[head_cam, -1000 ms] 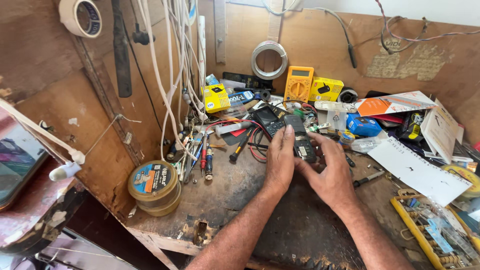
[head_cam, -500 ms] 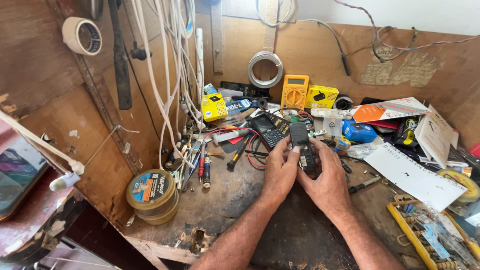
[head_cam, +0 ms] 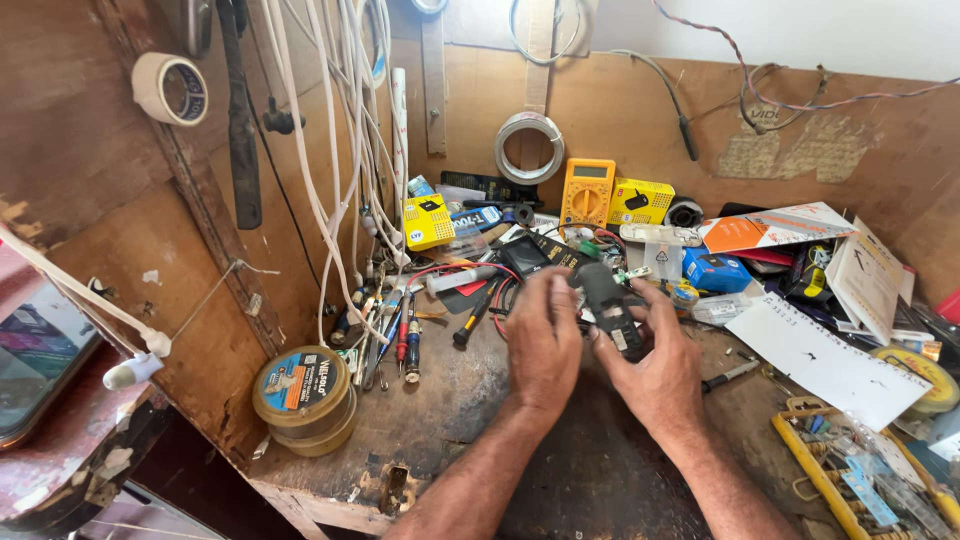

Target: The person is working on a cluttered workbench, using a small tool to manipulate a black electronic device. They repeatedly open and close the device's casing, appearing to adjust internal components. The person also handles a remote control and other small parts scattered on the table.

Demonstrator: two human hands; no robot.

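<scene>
Both hands on small black device

Left hand point(head_cam: 543, 340) and right hand point(head_cam: 655, 360) both grip a small black device point(head_cam: 607, 308) (type unclear) above the cluttered workbench point(head_cam: 440, 420), just in front of a yellow multimeter point(head_cam: 587, 191). Screwdrivers point(head_cam: 405, 335) lie left of it.

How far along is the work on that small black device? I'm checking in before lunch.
Done: nothing finished is visible. In hand: the left hand and right hand hold the black device above the workbench. Left: the screwdrivers and yellow multimeter lie untouched.
</scene>
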